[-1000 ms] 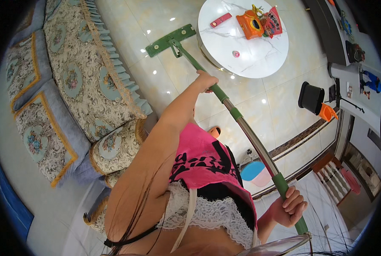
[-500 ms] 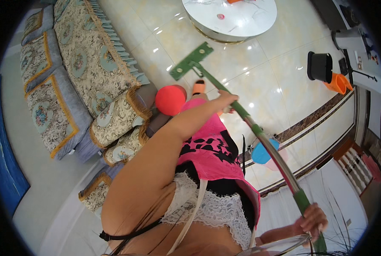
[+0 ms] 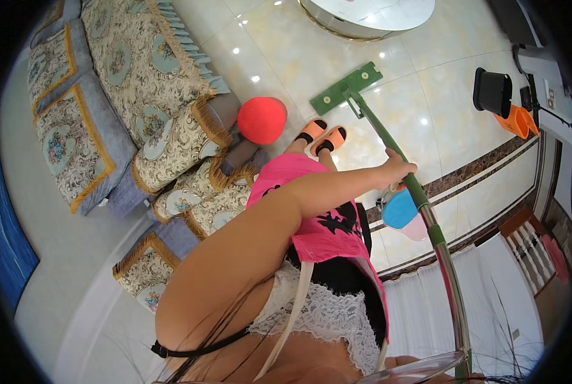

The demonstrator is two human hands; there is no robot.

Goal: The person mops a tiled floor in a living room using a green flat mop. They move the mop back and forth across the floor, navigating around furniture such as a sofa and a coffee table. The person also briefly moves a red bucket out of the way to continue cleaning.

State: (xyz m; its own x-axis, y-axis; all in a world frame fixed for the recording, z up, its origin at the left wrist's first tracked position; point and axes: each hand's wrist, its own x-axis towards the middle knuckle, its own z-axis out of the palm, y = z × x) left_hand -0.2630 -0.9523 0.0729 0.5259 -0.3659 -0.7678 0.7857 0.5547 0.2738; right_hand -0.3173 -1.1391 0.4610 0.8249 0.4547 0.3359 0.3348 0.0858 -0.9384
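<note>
From the head camera, a person's left hand is clenched round the green shaft of a flat mop, whose head lies on the glossy tiled floor just beyond their orange slippers. The right hand is barely visible at the bottom edge; its grip cannot be told. The mop looks light, stiff and long, best held mid-shaft. A red ball and patterned sofa crowd the left; a round bench stands far.
</note>
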